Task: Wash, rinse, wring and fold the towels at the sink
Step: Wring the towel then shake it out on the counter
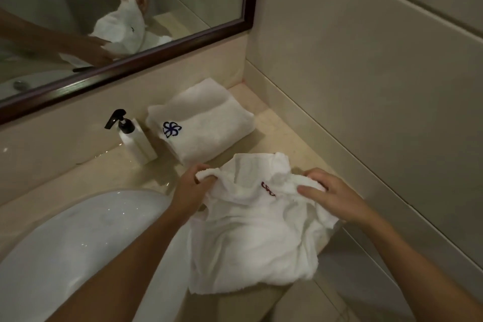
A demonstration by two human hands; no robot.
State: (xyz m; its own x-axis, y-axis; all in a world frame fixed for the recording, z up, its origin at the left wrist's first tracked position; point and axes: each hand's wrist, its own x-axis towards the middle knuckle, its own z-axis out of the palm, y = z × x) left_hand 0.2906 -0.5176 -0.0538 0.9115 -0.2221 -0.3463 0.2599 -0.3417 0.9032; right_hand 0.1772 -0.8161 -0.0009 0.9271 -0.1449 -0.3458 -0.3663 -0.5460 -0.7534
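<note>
Head view: left hand (190,185) and right hand (332,195) each grip the crumpled white towel (248,238), lower centre; its red logo (268,188) is half-hidden.

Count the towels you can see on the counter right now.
2. A folded towel with a blue logo lies beside the soap dispenser; a crumpled towel with a red logo is held by both hands. The mirror only reflects them.

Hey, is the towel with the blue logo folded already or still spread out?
Folded. The blue-logo towel lies in a neat layered rectangle on the counter beside the soap dispenser, untouched by either hand.
</note>
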